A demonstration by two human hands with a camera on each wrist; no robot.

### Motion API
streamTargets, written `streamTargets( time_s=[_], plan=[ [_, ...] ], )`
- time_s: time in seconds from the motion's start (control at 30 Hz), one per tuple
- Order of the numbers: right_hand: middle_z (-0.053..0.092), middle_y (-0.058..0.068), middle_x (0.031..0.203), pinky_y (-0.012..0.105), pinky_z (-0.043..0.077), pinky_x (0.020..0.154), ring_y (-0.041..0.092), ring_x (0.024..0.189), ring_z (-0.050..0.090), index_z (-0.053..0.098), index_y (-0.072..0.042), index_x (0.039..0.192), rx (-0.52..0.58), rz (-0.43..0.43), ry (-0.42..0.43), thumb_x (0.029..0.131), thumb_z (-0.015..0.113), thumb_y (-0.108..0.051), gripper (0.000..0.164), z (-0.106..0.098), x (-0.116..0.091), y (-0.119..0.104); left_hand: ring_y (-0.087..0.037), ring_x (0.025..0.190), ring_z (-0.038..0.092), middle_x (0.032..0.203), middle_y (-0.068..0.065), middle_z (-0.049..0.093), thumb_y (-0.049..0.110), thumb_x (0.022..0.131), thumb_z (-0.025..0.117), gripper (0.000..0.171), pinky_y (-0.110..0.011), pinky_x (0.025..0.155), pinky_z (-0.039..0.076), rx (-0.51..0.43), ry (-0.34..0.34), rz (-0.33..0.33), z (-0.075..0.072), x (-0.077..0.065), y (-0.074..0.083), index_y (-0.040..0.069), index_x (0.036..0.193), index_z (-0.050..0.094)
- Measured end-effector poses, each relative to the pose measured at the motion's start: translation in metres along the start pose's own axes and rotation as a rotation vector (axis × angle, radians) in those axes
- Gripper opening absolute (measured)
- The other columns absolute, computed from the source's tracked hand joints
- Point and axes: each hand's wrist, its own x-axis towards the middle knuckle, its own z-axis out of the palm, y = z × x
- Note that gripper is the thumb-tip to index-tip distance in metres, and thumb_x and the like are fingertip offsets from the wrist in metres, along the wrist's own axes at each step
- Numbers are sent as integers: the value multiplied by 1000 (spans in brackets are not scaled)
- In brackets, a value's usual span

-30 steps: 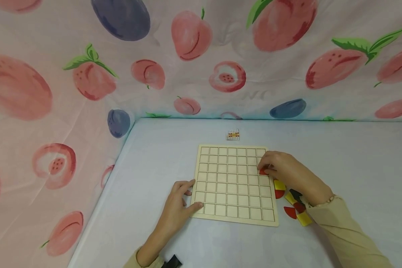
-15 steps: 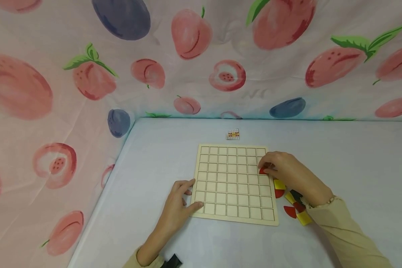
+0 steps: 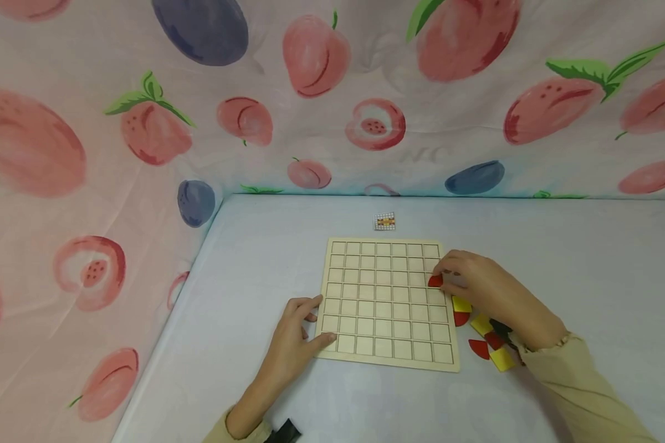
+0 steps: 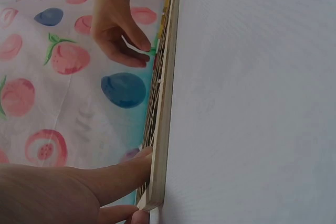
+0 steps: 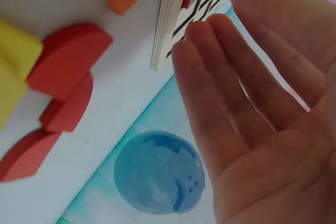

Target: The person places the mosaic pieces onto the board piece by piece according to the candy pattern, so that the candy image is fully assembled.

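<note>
Right hand (image 3: 483, 289) has moved back, released from red fan-shaped piece (image 3: 435, 282) on pale wooden grid board (image 3: 377, 304); unclenched left hand (image 3: 292, 341) touches its left edge.

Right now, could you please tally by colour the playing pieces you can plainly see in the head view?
Red pieces: 4 (1 on the board, 3 beside it)
Yellow pieces: 3 (all beside it)
Total: 7
The right hand may hide more.
</note>
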Motion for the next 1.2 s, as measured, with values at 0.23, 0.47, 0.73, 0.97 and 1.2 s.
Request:
streamTargets(
  time_s=[0.23, 0.47, 0.73, 0.97, 1.2],
  plan=[
    [67, 5, 102, 47, 55, 85, 22, 92, 62, 71, -5, 106, 11, 46, -44, 89, 73, -12, 18, -4, -12, 4, -12, 82, 47, 128, -10, 53, 18, 81, 83, 67, -21, 67, 42, -6, 0, 1, 0, 0, 0, 3, 140, 54],
    [66, -2, 97, 38, 55, 77, 13, 85, 61, 72, -8, 104, 50, 52, -81, 85, 78, -14, 20, -4, -22, 10, -12, 82, 47, 128, -10, 53, 17, 81, 83, 66, -22, 67, 42, -3, 1, -2, 0, 0, 2, 2, 139, 54],
    [67, -1, 100, 39, 53, 80, 15, 87, 58, 72, -8, 106, 57, 70, -130, 84, 79, -17, 24, -6, -25, 13, -13, 81, 47, 128, -9, 53, 17, 81, 83, 66, -22, 67, 42, -11, 2, -1, 0, 1, 2, 3, 140, 54],
    [66, -2, 102, 40, 53, 83, 16, 90, 58, 72, -9, 107, 84, 99, -170, 83, 80, -19, 27, -9, -28, 17, -14, 80, 46, 127, -9, 53, 17, 81, 83, 67, -22, 67, 42, -15, -1, -11, -1, 1, 2, 4, 140, 54],
    [65, -4, 100, 35, 53, 79, 14, 87, 56, 71, -10, 108, 99, 109, -192, 83, 80, -19, 28, -9, -31, 19, -13, 80, 46, 126, -10, 53, 17, 80, 83, 67, -22, 67, 42, -12, -3, -18, -1, 0, 2, 3, 140, 54]
  ],
)
